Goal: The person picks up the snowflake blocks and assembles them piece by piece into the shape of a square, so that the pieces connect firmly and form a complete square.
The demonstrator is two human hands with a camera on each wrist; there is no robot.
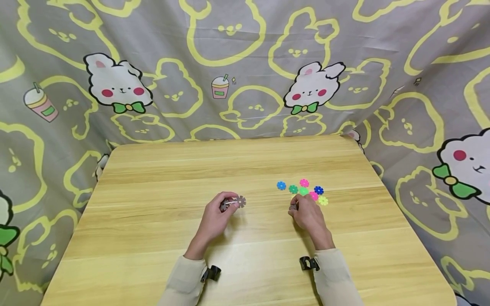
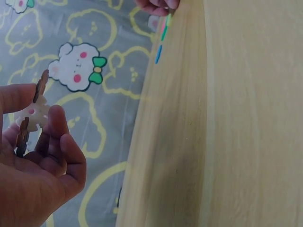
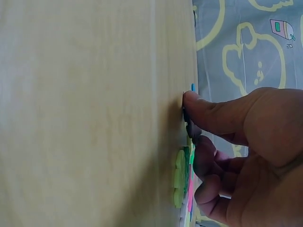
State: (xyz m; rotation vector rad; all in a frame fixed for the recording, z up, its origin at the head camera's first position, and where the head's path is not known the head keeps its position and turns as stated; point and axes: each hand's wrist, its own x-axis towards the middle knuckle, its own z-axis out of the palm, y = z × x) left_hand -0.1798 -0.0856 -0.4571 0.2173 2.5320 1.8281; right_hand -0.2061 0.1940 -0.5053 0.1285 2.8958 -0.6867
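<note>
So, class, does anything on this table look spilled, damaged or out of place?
Nothing stands out. The bright notched discs lie loosely grouped on the table, the left hand holds joined brown-and-white pieces, and the right hand holds a dark piece. No breakage shows.

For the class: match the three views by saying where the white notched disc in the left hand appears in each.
Left wrist: white disc near the left edge, about mid-height, between two brown discs in the left hand.
Head: just left of centre, below mid-height, seen nearly edge-on.
Right wrist: not in it.
Shared landmark: the patterned curtain.
</note>
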